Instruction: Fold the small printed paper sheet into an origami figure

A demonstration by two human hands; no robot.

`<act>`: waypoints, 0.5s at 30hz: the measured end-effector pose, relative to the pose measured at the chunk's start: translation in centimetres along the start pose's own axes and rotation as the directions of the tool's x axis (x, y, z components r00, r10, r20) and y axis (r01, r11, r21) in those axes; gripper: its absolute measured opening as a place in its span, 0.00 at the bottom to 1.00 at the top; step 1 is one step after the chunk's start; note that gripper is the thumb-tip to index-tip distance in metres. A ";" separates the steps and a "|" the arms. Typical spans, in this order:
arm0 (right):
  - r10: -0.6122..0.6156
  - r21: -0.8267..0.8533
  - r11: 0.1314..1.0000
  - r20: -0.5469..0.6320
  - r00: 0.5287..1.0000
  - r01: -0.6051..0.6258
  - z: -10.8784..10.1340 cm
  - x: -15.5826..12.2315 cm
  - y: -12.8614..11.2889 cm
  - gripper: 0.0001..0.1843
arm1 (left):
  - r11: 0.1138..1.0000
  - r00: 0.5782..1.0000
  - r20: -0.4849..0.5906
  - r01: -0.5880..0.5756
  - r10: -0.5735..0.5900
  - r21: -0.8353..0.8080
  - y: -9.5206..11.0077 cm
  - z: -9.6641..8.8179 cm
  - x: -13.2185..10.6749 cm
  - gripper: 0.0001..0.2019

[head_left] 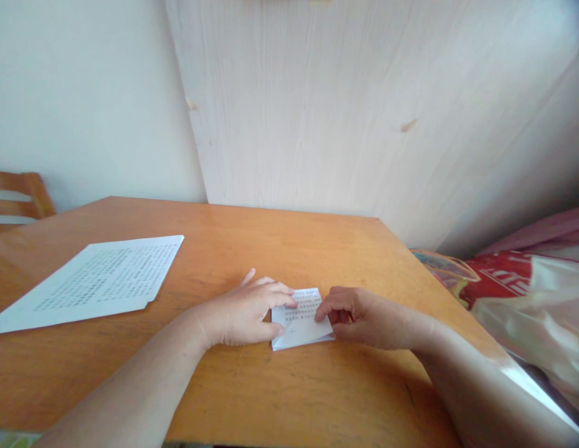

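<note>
In front of me, near the front side of the orange-brown wooden table [271, 398], lies a small white folded piece of paper with rows of dark print [304, 325], and it is between my two hands. My left hand [249, 314] is not clenched: its fingers are spread, with the fingertips and the thumb resting upon the left part of the paper. My right hand [364, 317] has curled fingers at the right edge, the index finger touching the print; whether it pinches one layer, I cannot tell.

As I judge, some folding is done already, because the piece is compact and has several layers. It is not finished to flatness: at the lower right the layers stand a little apart, so that edge remains unpressed. The large white printed paper [107, 274], well apart on the left, lies flat and shows no fold.
</note>
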State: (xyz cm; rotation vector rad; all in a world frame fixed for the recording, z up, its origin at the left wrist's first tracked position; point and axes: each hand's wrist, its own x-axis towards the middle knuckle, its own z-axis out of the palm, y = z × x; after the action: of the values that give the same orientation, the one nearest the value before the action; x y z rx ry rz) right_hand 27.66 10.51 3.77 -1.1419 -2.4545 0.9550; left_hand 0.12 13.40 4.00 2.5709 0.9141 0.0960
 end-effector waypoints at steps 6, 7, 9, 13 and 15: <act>-0.109 -0.055 0.993 -0.074 0.991 0.105 0.2 0.0 0.2 0.11 | 0.998 0.996 0.068 0.051 -0.049 -0.024 0.0 -0.4 0.1 0.27; -0.109 -0.068 0.992 -0.088 0.990 0.103 0.2 0.0 0.3 0.10 | 0.998 0.996 0.072 0.054 -0.052 -0.027 0.0 -0.4 0.1 0.28; -0.115 -0.089 0.990 -0.114 0.987 0.106 0.4 0.0 0.7 0.09 | 0.998 0.996 0.074 0.051 -0.048 -0.031 0.0 -0.4 0.1 0.28; -0.117 -0.074 0.991 -0.133 0.984 0.108 0.5 0.4 0.9 0.07 | 0.998 0.996 0.078 0.044 -0.041 -0.037 -0.1 -0.4 0.0 0.30; -0.118 -0.045 0.992 -0.102 0.988 0.114 0.6 0.7 0.9 0.08 | 0.998 0.995 0.084 0.050 -0.047 -0.044 -0.1 -0.4 0.0 0.30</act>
State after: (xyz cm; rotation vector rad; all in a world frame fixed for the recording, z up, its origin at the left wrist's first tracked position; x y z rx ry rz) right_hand 27.42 11.20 2.73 -1.0208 -2.4355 0.7964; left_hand -0.05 13.62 4.35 2.4886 0.9319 -0.0028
